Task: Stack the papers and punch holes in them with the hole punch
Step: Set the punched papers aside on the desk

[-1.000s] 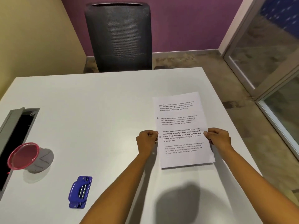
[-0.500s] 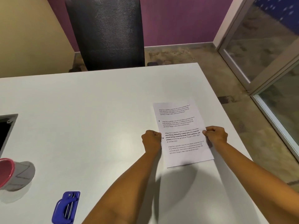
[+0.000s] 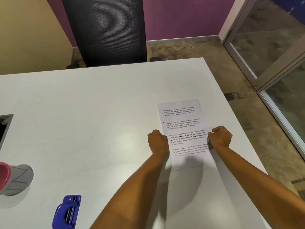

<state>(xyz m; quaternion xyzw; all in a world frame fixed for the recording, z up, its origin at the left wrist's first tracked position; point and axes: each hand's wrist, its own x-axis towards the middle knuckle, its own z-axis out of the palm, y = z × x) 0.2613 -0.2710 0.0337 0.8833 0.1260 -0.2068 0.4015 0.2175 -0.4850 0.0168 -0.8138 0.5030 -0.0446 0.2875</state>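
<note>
A stack of white printed papers lies on the white table, toward its right side. A small dark hole shows near the stack's left edge. My left hand grips the left edge of the papers with curled fingers. My right hand pinches the right edge at the same height. The blue hole punch sits far to the left at the near table edge, away from both hands.
A grey cup with a pink rim lies on its side at the left. A cable hatch opens in the table's left edge. A black mesh chair stands behind the table. The table's right edge runs close to the papers.
The view shifted slightly, and the papers with both hands sit almost where they were. Both hands keep their hold on the paper edges.
</note>
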